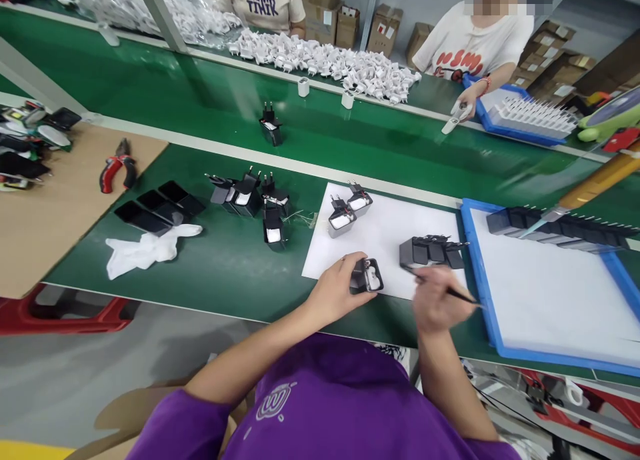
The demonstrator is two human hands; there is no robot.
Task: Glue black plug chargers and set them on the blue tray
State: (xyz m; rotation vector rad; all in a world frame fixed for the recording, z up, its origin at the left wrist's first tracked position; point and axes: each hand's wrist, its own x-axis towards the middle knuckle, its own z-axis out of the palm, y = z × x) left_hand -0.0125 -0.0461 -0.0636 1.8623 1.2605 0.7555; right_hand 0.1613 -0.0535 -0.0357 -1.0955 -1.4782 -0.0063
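Note:
My left hand (336,289) is closed round a black charger housing (367,275) with its open white inside facing up, at the near edge of a white sheet (390,230). My right hand (434,305) pinches a thin dark tool (463,296), its tip pointing right toward the blue tray (477,260). A short row of black housings (433,251) lies on the sheet just beyond my right hand. Two more open plug units (349,209) stand at the sheet's far side.
Several black plug units (255,197) and empty black shells (160,207) sit on the green belt to the left, beside a white cloth (150,247). Red pliers (117,167) lie on a brown board. Two people work across the belt by a white plug pile (325,60).

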